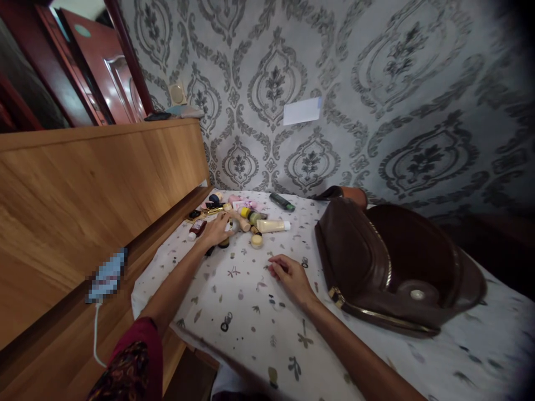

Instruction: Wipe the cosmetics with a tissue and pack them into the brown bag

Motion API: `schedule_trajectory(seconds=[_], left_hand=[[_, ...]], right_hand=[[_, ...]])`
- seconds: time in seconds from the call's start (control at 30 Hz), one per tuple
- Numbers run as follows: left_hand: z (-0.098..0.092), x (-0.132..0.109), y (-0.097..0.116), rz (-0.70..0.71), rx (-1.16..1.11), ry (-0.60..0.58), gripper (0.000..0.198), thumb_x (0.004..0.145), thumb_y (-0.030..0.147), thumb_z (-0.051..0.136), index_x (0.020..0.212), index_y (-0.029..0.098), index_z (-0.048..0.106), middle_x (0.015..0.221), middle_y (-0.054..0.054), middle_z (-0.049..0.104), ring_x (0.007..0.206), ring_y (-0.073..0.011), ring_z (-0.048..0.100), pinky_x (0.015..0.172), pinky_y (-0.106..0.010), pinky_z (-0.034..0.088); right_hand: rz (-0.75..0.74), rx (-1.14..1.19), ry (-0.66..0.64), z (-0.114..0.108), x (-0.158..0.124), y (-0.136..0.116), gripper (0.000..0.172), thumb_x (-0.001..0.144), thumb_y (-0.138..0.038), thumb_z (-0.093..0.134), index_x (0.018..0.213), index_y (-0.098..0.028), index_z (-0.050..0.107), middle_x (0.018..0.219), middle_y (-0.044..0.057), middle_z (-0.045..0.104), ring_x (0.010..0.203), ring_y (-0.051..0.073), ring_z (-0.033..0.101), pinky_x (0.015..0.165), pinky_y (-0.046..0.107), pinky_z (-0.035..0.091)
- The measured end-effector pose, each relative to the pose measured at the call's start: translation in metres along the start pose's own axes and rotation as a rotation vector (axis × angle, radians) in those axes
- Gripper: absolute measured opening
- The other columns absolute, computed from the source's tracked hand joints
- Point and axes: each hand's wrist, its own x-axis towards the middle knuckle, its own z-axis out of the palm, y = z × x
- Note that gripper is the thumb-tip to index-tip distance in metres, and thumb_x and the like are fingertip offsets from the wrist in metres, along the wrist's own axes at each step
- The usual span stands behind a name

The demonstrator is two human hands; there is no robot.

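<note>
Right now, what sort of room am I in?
Most likely a bedroom: a printed bedsheet against a wooden headboard, damask wallpaper behind, and small cosmetic bottles and a brown handbag lying on the sheet.

One person, two arms in view. Left arm: left hand (pixel 217 229) bare, forearm bare, elbow bare. Upper arm covered by short dark-red cloth sleeve (pixel 142 342), plain, loose fit, soft rounded hem. Beneath it, dark patterned fabric panel (pixel 121 372): small yellow, green and orange floral motifs on near-black ground, cut off by frame edge. Right arm: right hand (pixel 292 278) bare, wrist and forearm bare down to lower frame edge. Finer detail of fingers too small to tell.
</note>
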Motion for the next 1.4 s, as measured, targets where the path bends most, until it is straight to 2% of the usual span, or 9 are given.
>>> schedule_trajectory(seconds=[0.23,0.5,0.77,0.9,1.0,1.13,1.23,1.33,1.4], left_hand=[[-0.014,-0.011,0.03,0.156,0.069,-0.113,0.057,0.085,0.035,0.062,0.137,0.03,0.041,0.141,-0.009,0.041,0.121,-0.0288,0.053,0.096,-0.038,0.048],[-0.016,-0.04,0.068,0.416,-0.122,-0.254,0.056,0.085,0.039,0.065,0.137,0.034,0.045,0.128,-0.004,0.053,0.112,-0.026,0.06,0.091,-0.035,0.049],[0.016,-0.039,0.096,0.205,-0.309,-0.012,0.051,0.087,0.041,0.062,0.135,0.025,0.05,0.128,-0.008,0.054,0.109,-0.027,0.06,0.089,-0.036,0.049],[0.019,-0.033,0.088,0.203,-0.663,0.038,0.031,0.09,0.044,0.056,0.108,0.02,0.065,0.098,-0.003,0.067,0.089,-0.0189,0.061,0.079,-0.027,0.047],[0.022,-0.032,0.083,0.136,-0.761,0.098,0.036,0.096,0.045,0.043,0.095,0.016,0.064,0.083,-0.002,0.066,0.078,-0.0164,0.06,0.073,-0.025,0.046],[0.02,-0.036,0.094,0.103,-0.767,0.187,0.036,0.099,0.043,0.037,0.095,0.016,0.061,0.085,-0.003,0.064,0.081,-0.0169,0.059,0.074,-0.026,0.046],[0.014,-0.036,0.115,0.22,-0.699,0.205,0.029,0.099,0.038,0.041,0.098,0.018,0.061,0.098,-0.006,0.064,0.095,-0.019,0.058,0.088,-0.03,0.045],[0.011,-0.032,0.137,0.375,-0.443,0.118,0.025,0.098,0.031,0.042,0.11,0.018,0.06,0.111,-0.01,0.063,0.111,-0.023,0.054,0.099,-0.037,0.042],[0.011,-0.027,0.147,0.352,-0.28,0.033,0.028,0.097,0.027,0.041,0.118,0.018,0.058,0.115,-0.011,0.064,0.116,-0.0249,0.054,0.101,-0.041,0.041]], right_hand=[[-0.096,-0.124,0.003,0.0,0.0,0.003,0.025,0.08,-0.038,0.053,0.088,-0.017,0.065,0.066,0.003,0.065,0.058,0.016,0.057,0.055,0.027,0.047],[-0.158,-0.24,0.058,0.004,-0.001,0.008,0.025,0.075,-0.028,0.06,0.098,-0.02,0.064,0.092,0.005,0.067,0.08,0.02,0.06,0.079,0.037,0.052],[-0.197,-0.274,0.124,0.002,0.002,0.019,0.039,0.078,-0.026,0.056,0.117,-0.018,0.055,0.115,0.012,0.062,0.104,0.025,0.061,0.092,0.043,0.051],[-0.212,-0.318,0.142,0.003,0.003,0.022,0.054,0.073,-0.027,0.065,0.124,-0.017,0.052,0.12,0.013,0.062,0.11,0.028,0.059,0.096,0.046,0.048],[-0.227,-0.354,0.139,0.004,0.004,0.021,0.06,0.071,-0.029,0.069,0.128,-0.019,0.051,0.123,0.013,0.062,0.113,0.03,0.058,0.099,0.048,0.046],[-0.207,-0.368,0.131,0.005,0.003,0.018,0.062,0.071,-0.029,0.07,0.13,-0.018,0.05,0.125,0.014,0.062,0.115,0.031,0.058,0.1,0.048,0.045],[-0.207,-0.399,0.128,0.005,0.003,0.014,0.056,0.073,-0.03,0.069,0.126,-0.019,0.053,0.12,0.012,0.064,0.11,0.03,0.059,0.095,0.047,0.046],[-0.192,-0.423,0.122,0.004,0.002,0.011,0.042,0.074,-0.029,0.065,0.113,-0.016,0.057,0.108,0.012,0.067,0.099,0.029,0.061,0.088,0.043,0.048],[-0.189,-0.426,0.116,0.002,0.002,0.009,0.035,0.075,-0.029,0.064,0.106,-0.015,0.058,0.101,0.011,0.067,0.092,0.027,0.061,0.083,0.041,0.049]])
